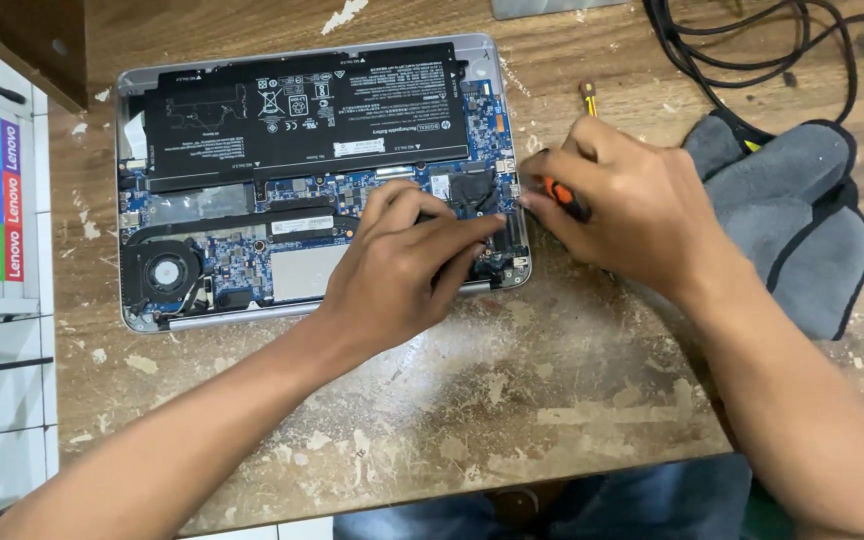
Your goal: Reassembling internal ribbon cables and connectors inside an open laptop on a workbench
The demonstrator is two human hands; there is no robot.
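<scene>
Two hands work on an opened laptop [252,150].
Left hand [402,270] rests fingers loosely on its board; right hand [632,205] grips a screwdriver [562,197] at its right edge.

1. One opened silver laptop [132,310] lying underside up, its board bare.
2. One flat black rectangular battery pack [302,110] inside it.
3. One round black cooling fan [164,272].
4. Two bare hands: left hand [402,275], right hand [632,205].
5. One orange-and-black-handled screwdriver [562,195].
6. One grey cloth pouch with black edging [797,225].
7. One bundle of black cables [742,45].
8. One worn brown wooden table [512,400].
</scene>
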